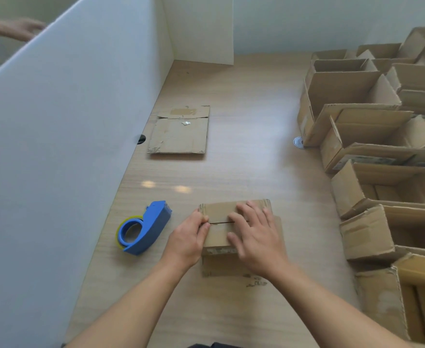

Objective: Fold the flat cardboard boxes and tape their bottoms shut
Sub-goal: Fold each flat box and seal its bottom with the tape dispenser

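A small cardboard box (219, 212) stands upside down on the wooden table (244, 146), its bottom flaps folded shut with a dark seam between them. My left hand (190, 237) holds the box's left edge, fingers curled at the seam. My right hand (255, 234) presses flat on the flaps with spread fingers. A blue tape dispenser (146, 228) lies on the table to the left of the box. Farther back a flat cardboard box (180, 131) lies beside the partition.
Several open folded boxes (382, 151) crowd the table's right side. A white partition (55, 146) runs along the left, with another person's hand (17, 28) beyond it. A small white disc (298, 141) sits by the boxes.
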{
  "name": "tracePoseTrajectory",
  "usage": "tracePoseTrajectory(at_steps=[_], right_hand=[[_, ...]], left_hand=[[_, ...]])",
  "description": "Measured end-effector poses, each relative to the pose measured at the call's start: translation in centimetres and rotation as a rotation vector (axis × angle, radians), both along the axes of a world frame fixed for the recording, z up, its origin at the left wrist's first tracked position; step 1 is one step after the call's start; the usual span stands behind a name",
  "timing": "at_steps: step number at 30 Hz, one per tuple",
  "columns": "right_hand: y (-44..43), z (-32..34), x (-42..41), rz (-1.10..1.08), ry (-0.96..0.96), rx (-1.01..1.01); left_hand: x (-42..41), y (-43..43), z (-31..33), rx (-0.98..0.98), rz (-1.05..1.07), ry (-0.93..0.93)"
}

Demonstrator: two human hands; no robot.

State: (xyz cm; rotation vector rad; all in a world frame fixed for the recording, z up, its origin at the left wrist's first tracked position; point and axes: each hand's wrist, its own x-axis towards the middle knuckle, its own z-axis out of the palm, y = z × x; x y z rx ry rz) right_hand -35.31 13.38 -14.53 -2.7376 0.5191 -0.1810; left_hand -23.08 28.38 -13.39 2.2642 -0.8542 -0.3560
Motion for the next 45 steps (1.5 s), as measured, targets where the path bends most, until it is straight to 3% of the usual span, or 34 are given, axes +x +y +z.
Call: tracePoseTrajectory(at_steps=[4,6,10,13,15,21,25,29,32,34,37,41,45], right_hand=[[0.0,-0.2,0.2,-0.048,-0.012,0.031],[0.0,-0.1,0.6,-0.053,-0.005,0.014],[0.6,0.0,1.1,-0.098,-0.016,0.033],[0.8,0.1,1.3,-0.116,-0.031,0.047],[1.2,0.2,1.5,-0.137,-0.023,0.056],[2.2,0.6,2.1,-0.206,-0.016,0.077],[1.8,1.0,2.3,-0.263,-0.080,0.268],[1.2,2.5,2.1,-0.358,-0.220,0.584],[1.0,3.4,1.4,-0.391,-0.362,0.899],[0.8,3.5,1.0,-0.364,-0.355,0.984],[0.4,3.4,0.7,-0.307,-0.339,0.978],[0.0,2.8,0.5,-0.206,-0.320,0.790],[-0.3,2.9,0.3,-0.200,-0.328,0.835]], left_hand=[[1.9,1.8,1.4,0.014,0.042,0.089],[3.5,3.9,1.5,0.009,0.108,0.038],[6.7,8.1,0.2,0.402,0.156,-0.202],[7.3,8.8,-1.0,0.682,0.099,-0.177],[7.3,8.6,-1.7,0.711,0.076,-0.108],[8.4,8.1,-2.9,0.568,0.067,-0.055],[9.9,6.3,0.4,0.404,0.025,0.050],[10.4,5.3,5.6,0.168,-0.260,0.087],[9.7,4.1,7.9,0.187,-0.531,-0.014],[9.1,3.2,7.9,0.257,-0.668,-0.126],[9.2,2.4,6.4,0.254,-0.816,-0.286],[9.7,1.9,5.0,0.139,-0.945,-0.532],[9.5,1.1,4.9,0.054,-1.009,-0.525]])
